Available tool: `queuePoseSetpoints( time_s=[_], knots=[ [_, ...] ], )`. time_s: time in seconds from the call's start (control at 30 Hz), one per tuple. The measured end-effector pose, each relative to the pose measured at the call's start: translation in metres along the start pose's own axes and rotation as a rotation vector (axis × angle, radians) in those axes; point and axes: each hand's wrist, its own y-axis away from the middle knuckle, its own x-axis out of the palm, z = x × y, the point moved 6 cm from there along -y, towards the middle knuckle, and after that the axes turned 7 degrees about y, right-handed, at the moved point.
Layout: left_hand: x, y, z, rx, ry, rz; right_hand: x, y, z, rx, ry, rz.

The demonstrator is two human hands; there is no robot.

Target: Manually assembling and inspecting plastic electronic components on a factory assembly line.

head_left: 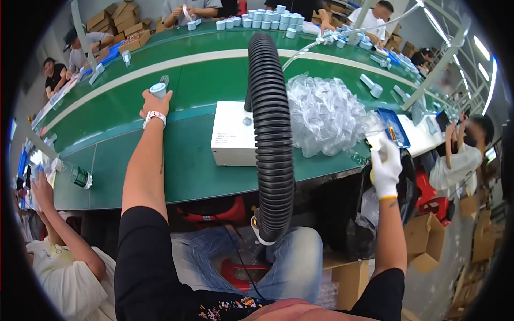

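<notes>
My left hand [156,104], bare with a white watch at the wrist, reaches far forward over the green belt. Its fingers are closed around a light-blue round-headed plastic part [158,90], with a clear or greyish piece showing just past it. My right hand [386,168] wears a white glove and hovers at the bench's right edge. Its fingers are curled in, and what they hold, if anything, is hidden. Beside it lies a large heap of clear plastic pieces [326,115], with some clear plastic film [373,124] just beyond the glove.
A thick black ribbed hose [271,123] arches up beside a white box [234,134] at the middle. A blue tray [393,128] holds an orange-handled tool. A bottle [75,174] lies at left. Light-blue parts [273,20] stand stacked across the belt, where other people work.
</notes>
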Motion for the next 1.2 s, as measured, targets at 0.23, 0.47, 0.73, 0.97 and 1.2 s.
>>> queuePoseSetpoints(
  time_s=[0.23, 0.47, 0.73, 0.97, 1.2],
  knots=[
    [-0.01, 0.009, 0.006, -0.053, -0.373, 0.128, 0.061, -0.086, -0.009, -0.169, 0.408, 0.162],
    [-0.045, 0.077, 0.006, 0.139, -0.537, 0.107, 0.071, -0.087, -0.013, 0.104, 0.449, 0.146],
    [-0.103, 0.185, -0.017, 0.249, -0.574, 0.472, 0.04, -0.091, 0.007, 0.193, 0.433, 0.284],
    [-0.151, 0.242, -0.017, 0.412, -0.523, 0.51, -0.059, 0.015, 0.025, 0.172, -0.563, -0.08],
    [-0.149, 0.244, -0.02, 0.409, -0.471, 0.48, -0.02, 0.262, 0.079, 0.263, -0.276, 0.371]
  ],
)
